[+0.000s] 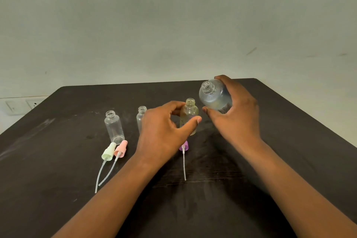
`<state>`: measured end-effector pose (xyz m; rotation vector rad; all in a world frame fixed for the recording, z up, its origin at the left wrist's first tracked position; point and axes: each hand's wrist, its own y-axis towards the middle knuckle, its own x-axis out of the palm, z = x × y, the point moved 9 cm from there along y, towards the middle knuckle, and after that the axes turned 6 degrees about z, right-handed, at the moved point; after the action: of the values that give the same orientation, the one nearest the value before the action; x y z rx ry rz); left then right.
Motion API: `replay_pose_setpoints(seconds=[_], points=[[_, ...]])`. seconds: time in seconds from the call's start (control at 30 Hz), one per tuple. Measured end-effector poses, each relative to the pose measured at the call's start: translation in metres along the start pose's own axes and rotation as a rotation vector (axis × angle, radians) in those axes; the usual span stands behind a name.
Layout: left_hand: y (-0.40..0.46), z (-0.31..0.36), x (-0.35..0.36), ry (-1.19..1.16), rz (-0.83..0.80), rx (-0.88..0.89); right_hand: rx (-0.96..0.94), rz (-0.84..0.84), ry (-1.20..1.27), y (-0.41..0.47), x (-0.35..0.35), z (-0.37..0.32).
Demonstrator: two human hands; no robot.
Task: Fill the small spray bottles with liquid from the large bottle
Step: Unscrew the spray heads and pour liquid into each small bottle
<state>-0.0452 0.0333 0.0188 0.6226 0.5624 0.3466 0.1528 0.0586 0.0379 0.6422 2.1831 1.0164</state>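
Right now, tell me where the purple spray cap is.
The purple cap lies on the table near centre, just below the left hand, its tube pointing toward the camera.

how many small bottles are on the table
3: the left bottle standing alone, the middle bottle partly hidden behind the left hand, and the yellowish bottle in that hand's grip.

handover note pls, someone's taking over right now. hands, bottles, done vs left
Left hand: grips the yellowish small bottle, upright on the table, cap off.
Right hand: holds the large bottle, open, tilted toward that small bottle, not pouring yet.
Two clear small bottles stand uncapped to the left, looking empty.
Green, pink and purple spray heads lie on the table.
Done: all opened. Left: fill all three, presumably refit the heads.
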Motion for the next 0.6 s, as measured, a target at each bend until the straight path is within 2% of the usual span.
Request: replay_pose_setpoints(seconds=[0.6], points=[[-0.0032,0.0049,0.0043,-0.028,-0.061,0.018,-0.147,-0.020,-0.044,-0.0015,0.0058,-0.0054]])
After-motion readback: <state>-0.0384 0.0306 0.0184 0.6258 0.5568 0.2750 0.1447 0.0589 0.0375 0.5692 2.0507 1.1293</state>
